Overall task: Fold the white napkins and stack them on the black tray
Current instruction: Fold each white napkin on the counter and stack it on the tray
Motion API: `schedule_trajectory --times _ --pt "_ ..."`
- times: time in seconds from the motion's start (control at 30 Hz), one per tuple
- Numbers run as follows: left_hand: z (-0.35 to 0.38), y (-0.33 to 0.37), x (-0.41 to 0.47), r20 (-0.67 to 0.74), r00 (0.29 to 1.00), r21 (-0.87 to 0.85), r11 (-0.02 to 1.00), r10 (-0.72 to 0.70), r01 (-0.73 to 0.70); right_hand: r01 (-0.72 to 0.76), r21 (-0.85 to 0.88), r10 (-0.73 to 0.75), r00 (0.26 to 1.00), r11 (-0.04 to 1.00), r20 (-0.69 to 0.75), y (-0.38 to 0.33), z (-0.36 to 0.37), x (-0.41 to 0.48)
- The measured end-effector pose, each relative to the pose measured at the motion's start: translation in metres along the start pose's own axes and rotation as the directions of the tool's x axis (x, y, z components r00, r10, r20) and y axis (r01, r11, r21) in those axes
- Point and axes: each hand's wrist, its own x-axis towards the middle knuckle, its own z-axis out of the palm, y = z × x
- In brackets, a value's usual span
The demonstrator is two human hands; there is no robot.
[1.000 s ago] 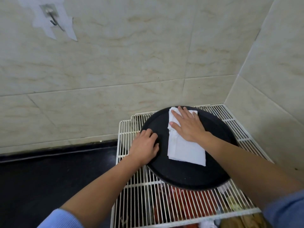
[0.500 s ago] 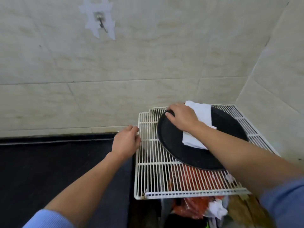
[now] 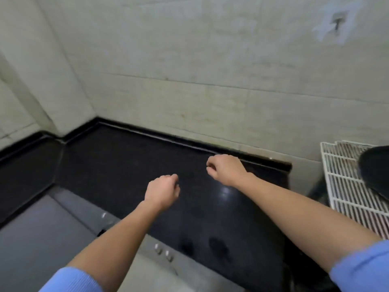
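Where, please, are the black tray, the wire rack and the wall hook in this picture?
black tray [image 3: 375, 169]: head view, its left part.
wire rack [image 3: 345, 192]: head view, bare bars.
wall hook [image 3: 337, 23]: head view, metal stem.

Broad black counter [image 3: 126, 165] open ahead, tiled wall [image 3: 189, 60] behind, wire rack [image 3: 345, 186] with black tray [image 3: 376, 165] at right.

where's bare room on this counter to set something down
The glossy black countertop shows bare between the tiled wall and the grey front ledge, widest left of the left hand and right hand. Crowded at right: the round black tray sits on the white wire rack.
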Motion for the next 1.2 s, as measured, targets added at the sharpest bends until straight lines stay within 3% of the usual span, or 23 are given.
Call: schedule_trajectory --times 0.23,0.5,0.73,0.97,1.2 --pt "-0.031 -0.184 -0.098 -0.045 0.937 0.083 0.933 -0.346 0.349 0.329 0.026 -0.330 0.939 0.944 0.100 -0.192 0.061 0.093" --pt "-0.044 -0.335 -0.169 -0.047 0.768 0.125 0.759 -0.638 0.639 0.621 0.104 -0.630 0.761 0.777 0.155 -0.367 0.135 0.192" --pt "-0.074 -0.460 -0.187 -0.111 0.545 0.080 0.539 -0.831 0.839 0.770 0.173 -0.788 0.592 0.615 0.169 -0.511 0.188 0.292" --pt "-0.093 -0.548 -0.267 -0.139 0.257 0.043 0.253 -0.956 0.966 0.875 0.244 -0.904 0.374 0.418 0.208 -0.660 0.227 0.323" --pt "-0.099 -0.649 -0.341 -0.129 0.098 0.013 0.098 -0.987 0.995 0.914 0.289 -0.945 0.214 0.283 0.248 -0.806 0.281 0.329"
